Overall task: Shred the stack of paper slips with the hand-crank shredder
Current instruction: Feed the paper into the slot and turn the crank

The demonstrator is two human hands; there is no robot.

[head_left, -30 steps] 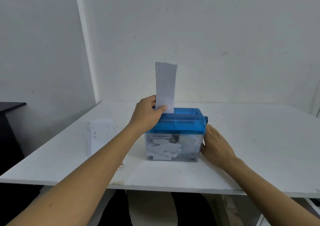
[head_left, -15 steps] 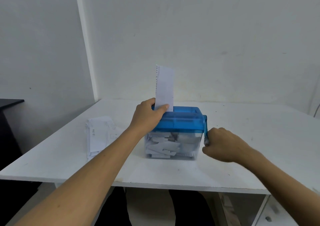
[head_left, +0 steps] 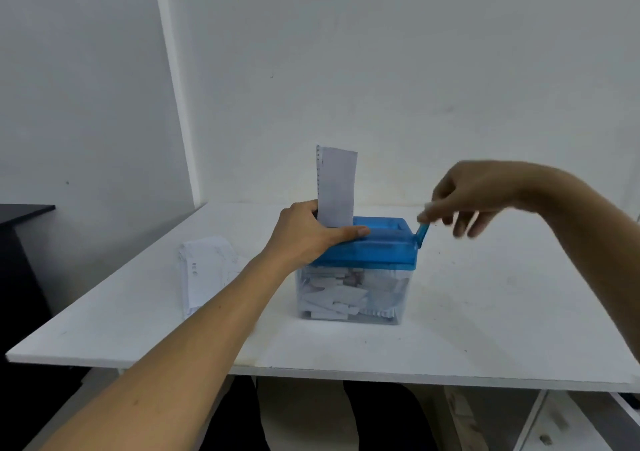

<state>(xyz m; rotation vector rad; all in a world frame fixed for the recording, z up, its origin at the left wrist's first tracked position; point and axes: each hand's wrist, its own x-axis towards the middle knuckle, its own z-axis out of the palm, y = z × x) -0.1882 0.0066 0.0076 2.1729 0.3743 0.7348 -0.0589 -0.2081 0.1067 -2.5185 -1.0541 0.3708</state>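
Up from low beside the shredder (head_left: 374,253), my right hand (head_left: 485,194) now pinches the crank (head_left: 422,234) near the top of its turn, the handle at its 8 o'clock. My left hand (head_left: 304,236) grips the lid beside the upright slip (head_left: 336,187). The stack (head_left: 204,270) lies at the shredder's 9 o'clock on the desk (head_left: 485,312).

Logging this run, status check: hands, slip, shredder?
Left hand grips shredder top beside slip. Right hand pinches crank, raised. Slip upright in slot. Stack lies left; nothing blocking.
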